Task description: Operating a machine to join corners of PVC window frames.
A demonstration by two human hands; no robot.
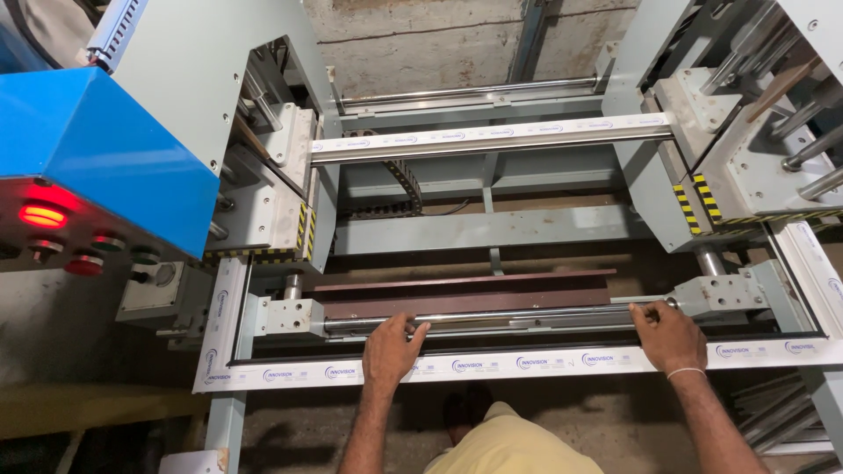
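A white plastic window-frame profile (518, 362) with protective film lies across the front of a grey welding machine. My left hand (392, 346) rests on it left of centre, fingers curled over its far edge toward a steel rod (492, 318). My right hand (669, 334), with a thin band at the wrist, grips the far edge further right, near a grey clamp block (729, 294). A second white profile (492, 139) spans the back between the two machine heads.
A blue control box (88, 149) with a lit red lamp (42, 215) and round buttons juts out at left. Grey machine heads with yellow-black hazard stripes (303, 230) (694, 200) stand on both sides. A brown bar (465, 294) lies behind the rod.
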